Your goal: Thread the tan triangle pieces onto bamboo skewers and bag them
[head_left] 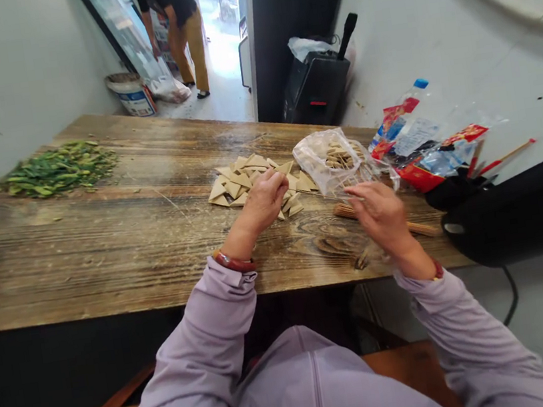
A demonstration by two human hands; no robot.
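Observation:
A loose pile of flat tan triangular pieces (pixel 240 175) lies on the wooden table (pixel 107 253). My left hand (pixel 267 199) is over the pile's right part, its fingers pinched together. What they hold is hidden behind the knuckles. To the right, my right hand (pixel 380 212) is closed in a pinch on a thin bamboo skewer (pixel 311 192), which runs left toward my left fingertips. Just beyond this hand sits a clear plastic bag (pixel 315 153), open toward the pile, with tan pieces on sticks inside. Partly under my right hand lies a bundle of bamboo skewers (pixel 421 229).
Chopped greens (pixel 62 169) are heaped at the far left. Wrapped packages (pixel 441 153), a bottle (pixel 418 90) and a black appliance (pixel 519 209) crowd the right edge. Beyond the table, a person (pixel 183 27) bends near a bucket (pixel 131 95); a black case (pixel 318 82) stands by the wall.

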